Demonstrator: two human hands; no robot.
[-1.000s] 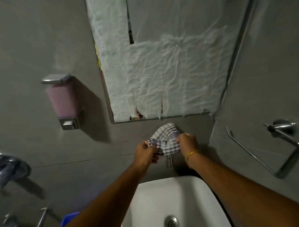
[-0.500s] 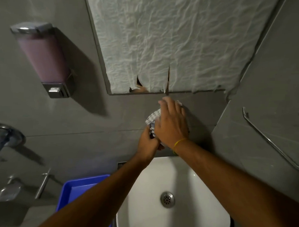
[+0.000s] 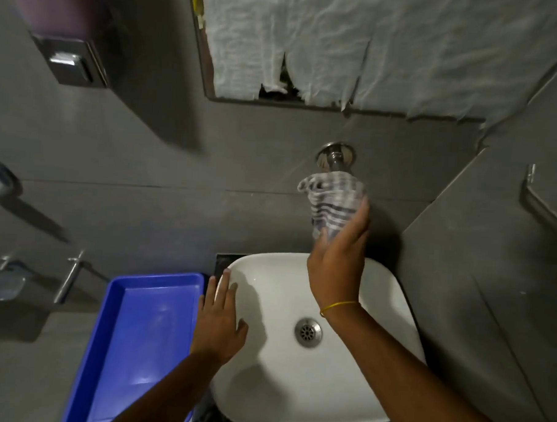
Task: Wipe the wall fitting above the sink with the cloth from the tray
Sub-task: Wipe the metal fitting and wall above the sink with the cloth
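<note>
A chrome wall fitting [image 3: 335,154] sticks out of the grey wall above the white sink [image 3: 394,299]. A grey-and-white striped cloth [image 3: 333,197] is draped over its outer part, hiding the spout. My right hand [image 3: 340,261] is just below the cloth, fingers reaching up onto its lower end and gripping it. My left hand [image 3: 221,320] lies flat with fingers apart on the sink's left rim, holding nothing. The blue tray [image 3: 131,338] stands to the left of the sink with nothing in it.
A soap dispenser [image 3: 67,51] hangs on the wall at upper left. A mirror covered with crumpled white paper [image 3: 389,46] is above the fitting. A metal towel bar [image 3: 545,203] is on the right wall; chrome taps and a soap dish [image 3: 2,285] are at left.
My left hand let go of the cloth and dropped to the sink's left rim. My right hand slid down below the cloth, uncovering the fitting's wall flange. The camera tilted down.
</note>
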